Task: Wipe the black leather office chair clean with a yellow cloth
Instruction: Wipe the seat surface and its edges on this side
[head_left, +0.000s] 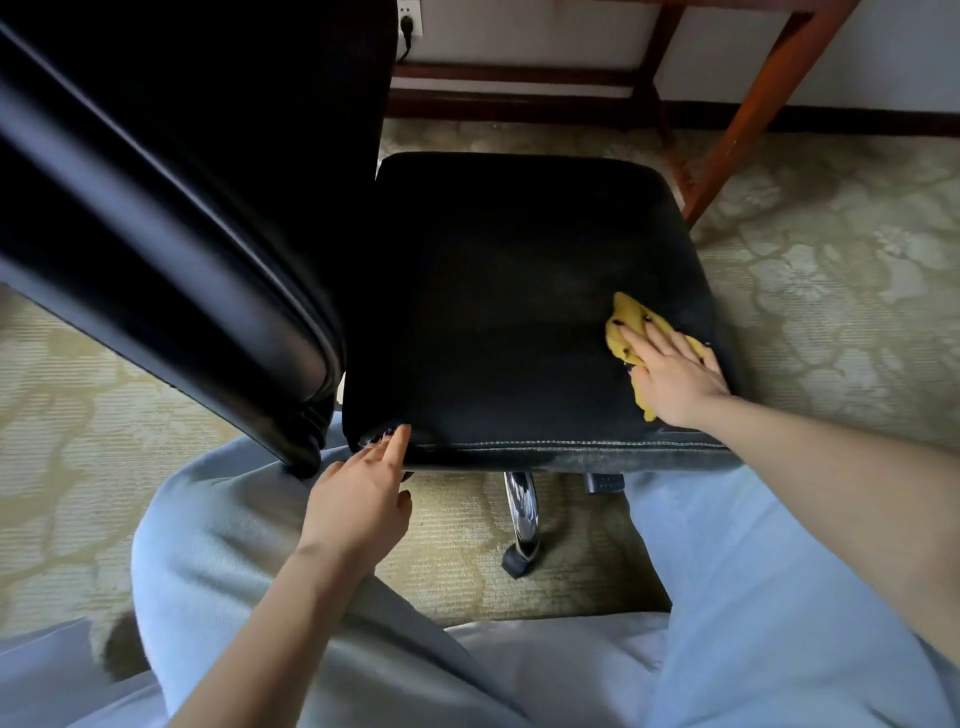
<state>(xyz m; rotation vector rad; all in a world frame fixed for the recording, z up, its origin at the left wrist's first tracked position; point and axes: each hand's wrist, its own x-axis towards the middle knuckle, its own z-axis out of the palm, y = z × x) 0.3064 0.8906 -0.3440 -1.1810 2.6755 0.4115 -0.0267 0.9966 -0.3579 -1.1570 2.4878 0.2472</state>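
The black leather office chair (509, 291) fills the middle of the view, its seat facing me and its backrest (171, 218) rising at the left. A yellow cloth (626, 327) lies on the seat near its right edge. My right hand (670, 369) presses flat on the cloth with fingers spread and straight. My left hand (363, 488) touches the seat's near left corner with its fingertips, fingers mostly extended, holding nothing.
My knees in light blue trousers (753, 597) flank the chair's chrome base leg (522, 514) and caster. A wooden table's legs (753, 109) stand beyond the seat at the right. Patterned carpet (831, 260) surrounds the chair. A wall socket (409, 18) is at the top.
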